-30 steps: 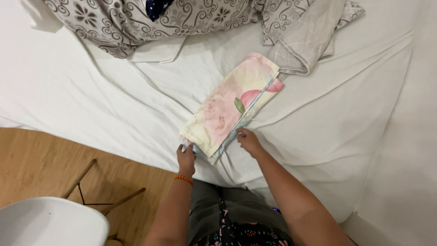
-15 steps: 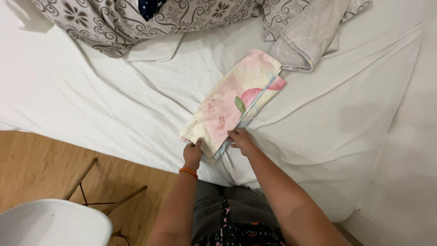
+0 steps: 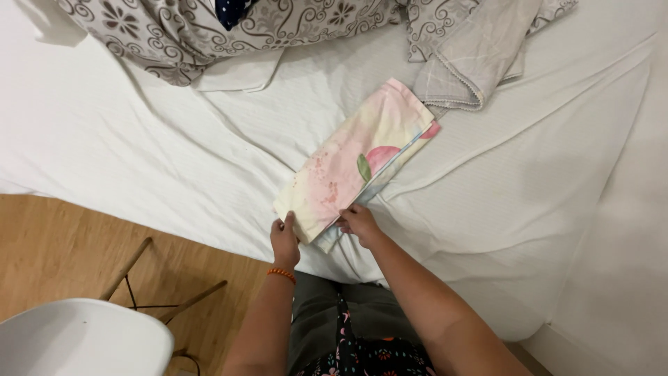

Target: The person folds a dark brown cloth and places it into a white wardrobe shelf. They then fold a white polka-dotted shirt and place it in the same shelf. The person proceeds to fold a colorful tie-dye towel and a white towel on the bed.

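A folded pastel cloth (image 3: 355,160) with pink and green floral print lies diagonally on the white bed sheet (image 3: 174,160). My left hand (image 3: 284,240), with an orange bead bracelet at the wrist, pinches the cloth's near left corner. My right hand (image 3: 358,221) grips the near edge of the same cloth, just to the right. Both hands are at the bed's near edge.
A rumpled grey patterned blanket (image 3: 209,31) and a grey cloth with a trimmed edge (image 3: 466,66) lie at the far side of the bed. A white chair (image 3: 76,338) with wooden legs stands on the wooden floor (image 3: 56,244) at lower left.
Both hands have stayed on the cloth's near end, shifting slightly; the left hand has closed in on the corner. The cloth lies much as before.
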